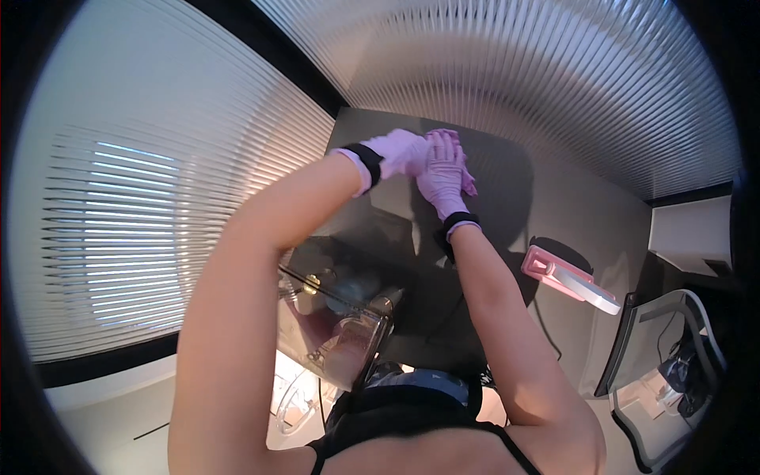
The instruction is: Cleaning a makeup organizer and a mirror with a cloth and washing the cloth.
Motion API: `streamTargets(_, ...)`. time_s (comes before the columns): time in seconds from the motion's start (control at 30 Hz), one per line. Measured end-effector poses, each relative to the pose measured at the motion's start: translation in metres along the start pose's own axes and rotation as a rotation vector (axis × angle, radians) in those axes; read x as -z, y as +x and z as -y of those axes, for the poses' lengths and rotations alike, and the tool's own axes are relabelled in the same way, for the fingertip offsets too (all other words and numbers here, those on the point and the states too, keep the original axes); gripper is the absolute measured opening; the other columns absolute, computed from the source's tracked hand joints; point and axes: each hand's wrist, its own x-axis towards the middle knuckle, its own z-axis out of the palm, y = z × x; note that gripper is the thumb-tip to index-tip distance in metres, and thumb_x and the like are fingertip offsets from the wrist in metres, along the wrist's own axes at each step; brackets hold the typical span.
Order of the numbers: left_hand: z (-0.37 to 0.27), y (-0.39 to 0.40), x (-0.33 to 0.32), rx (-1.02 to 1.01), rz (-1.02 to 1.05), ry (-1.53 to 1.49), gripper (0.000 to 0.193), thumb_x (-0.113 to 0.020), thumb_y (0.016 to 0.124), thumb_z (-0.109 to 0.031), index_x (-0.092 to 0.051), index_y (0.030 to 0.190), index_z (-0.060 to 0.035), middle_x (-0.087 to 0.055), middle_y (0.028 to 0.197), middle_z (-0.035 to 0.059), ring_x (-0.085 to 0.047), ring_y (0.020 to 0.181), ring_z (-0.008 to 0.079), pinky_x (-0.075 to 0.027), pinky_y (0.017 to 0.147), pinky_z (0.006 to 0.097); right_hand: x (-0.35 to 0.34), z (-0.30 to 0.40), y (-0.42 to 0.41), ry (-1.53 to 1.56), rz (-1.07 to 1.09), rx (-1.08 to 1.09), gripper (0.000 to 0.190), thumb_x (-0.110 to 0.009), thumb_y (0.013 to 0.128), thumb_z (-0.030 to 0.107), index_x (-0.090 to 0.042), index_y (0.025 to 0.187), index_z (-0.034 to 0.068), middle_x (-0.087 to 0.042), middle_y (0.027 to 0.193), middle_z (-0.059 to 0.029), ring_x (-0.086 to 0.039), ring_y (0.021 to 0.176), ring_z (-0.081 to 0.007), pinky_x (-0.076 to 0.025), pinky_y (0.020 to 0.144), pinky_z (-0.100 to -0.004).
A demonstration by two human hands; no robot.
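My left hand [405, 153], in a lilac glove with a black band at the wrist, is bent against the fingers of my right hand near the far part of a dark grey tabletop [499, 178]. My right hand [442, 169], gloved and banded the same way, lies palm down with its fingers pointing away from me. A darker pink, crumpled piece of thin material [469, 183] shows beneath and beside it; whether it is cloth or another glove I cannot tell. The fingers of my left hand are mostly hidden, so its grip is unclear.
Ribbed translucent panels [475, 71] border the table at the back and left. A pink stand with a white head [558, 276] is on the right. By my left elbow is a clear container [350, 338] with things inside. A mesh-backed chair [644, 332] stands at lower right.
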Motion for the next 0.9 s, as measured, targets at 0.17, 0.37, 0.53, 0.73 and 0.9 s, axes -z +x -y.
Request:
streamTargets(0.17, 0.016, -0.058, 0.002, 0.175, 0.006, -0.102, 0.055, -0.053, 0.080, -0.026, -0.047, 0.129, -0.0010, -0.055, 0.123, 0.0226, -0.055, 0.111, 0.0351, -0.044, 0.095, 0.0386, 0.004, 0.085, -0.015, -0.249, 0.379, 0.192, 0.056, -0.050, 0.077, 0.024, -0.044, 0.130, 0.008, -0.031, 0.145, -0.0142, -0.026, 0.136, -0.0280, -0.015, 0.111, -0.0500)
streamTargets(0.37, 0.003, -0.091, 0.032, 0.120, -0.095, -0.092, 0.054, -0.056, 0.085, -0.028, -0.045, 0.132, -0.0020, -0.054, 0.125, 0.0213, -0.054, 0.114, 0.0339, -0.043, 0.097, 0.0377, -0.044, 0.022, -0.054, 0.059, 0.146, 0.821, 0.046, -0.049, 0.078, 0.019, -0.049, 0.124, 0.019, -0.047, 0.131, -0.0065, -0.042, 0.124, -0.0262, -0.029, 0.105, -0.0451)
streamTargets(0.53, 0.032, -0.141, -0.010, 0.166, -0.251, -0.104, 0.050, -0.059, 0.085, -0.031, -0.052, 0.126, -0.0040, -0.059, 0.119, 0.0191, -0.057, 0.108, 0.0337, -0.045, 0.092, 0.0383, 0.059, 0.049, -0.066, 0.259, 0.292, 0.538, 0.044, -0.054, 0.073, 0.010, -0.051, 0.118, 0.011, -0.049, 0.125, -0.0117, -0.043, 0.118, -0.0318, -0.033, 0.100, -0.0444)
streamTargets(0.73, 0.033, -0.117, -0.019, 0.091, 0.100, 0.059, 0.037, -0.059, 0.083, -0.035, -0.064, 0.108, -0.0076, -0.065, 0.105, 0.0136, -0.061, 0.097, 0.0333, -0.048, 0.083, 0.0401, 0.019, 0.016, -0.061, 0.088, -0.011, 0.194, 0.046, -0.050, 0.077, 0.005, -0.050, 0.123, 0.009, -0.047, 0.132, -0.0145, -0.041, 0.124, -0.0321, -0.031, 0.105, -0.0441)
streamTargets(0.9, 0.037, -0.130, -0.005, 0.162, 0.316, -0.012, 0.038, -0.057, 0.084, -0.038, -0.066, 0.105, -0.0071, -0.067, 0.099, 0.0142, -0.062, 0.094, 0.0334, -0.048, 0.081, 0.0399, -0.014, 0.064, -0.063, 0.718, 0.403, 0.382, 0.028, -0.046, 0.078, -0.004, -0.056, 0.104, 0.004, -0.057, 0.110, -0.0120, -0.054, 0.104, -0.0282, -0.042, 0.091, -0.0340)
